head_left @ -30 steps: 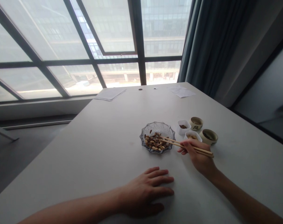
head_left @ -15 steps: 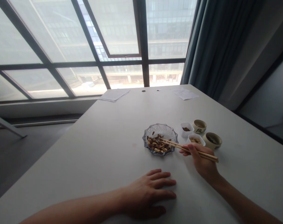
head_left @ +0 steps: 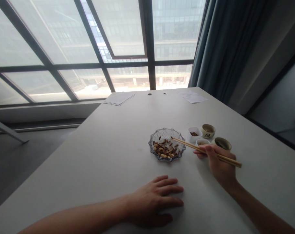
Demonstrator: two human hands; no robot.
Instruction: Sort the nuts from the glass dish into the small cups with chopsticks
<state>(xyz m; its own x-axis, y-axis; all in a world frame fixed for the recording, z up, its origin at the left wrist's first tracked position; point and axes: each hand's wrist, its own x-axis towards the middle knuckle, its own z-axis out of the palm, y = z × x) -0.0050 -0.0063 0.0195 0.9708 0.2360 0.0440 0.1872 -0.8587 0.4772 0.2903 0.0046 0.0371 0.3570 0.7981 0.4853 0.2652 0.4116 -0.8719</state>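
Observation:
Wooden chopsticks [head_left: 201,148] are gripped in my right hand [head_left: 219,164], their tips close together over the back right of a glass bowl [head_left: 151,146]. A small dark piece, seemingly a seed, shows at the tips. Inside the bowl lie brown striped seeds [head_left: 165,148] and several pale peanuts [head_left: 164,156], mostly toward the front. My left hand [head_left: 157,198] rests palm down on the table in front of the bowl, fingers spread, holding nothing. A white square cup with dark seeds [head_left: 194,134] stands right of the bowl. My right hand partly hides a second white cup [head_left: 202,141].
Two beige ceramic cups [head_left: 208,130] [head_left: 222,143] stand behind and right of the white cups. Papers lie at the far left [head_left: 119,98] and far right [head_left: 193,97] of the white table [head_left: 108,143]. Windows and a dark curtain [head_left: 217,45] are beyond.
My right hand and the chopsticks have moved right and the tips have lifted from the seed pile, with a small dark piece at them. My left hand stays flat. The view has shifted slightly.

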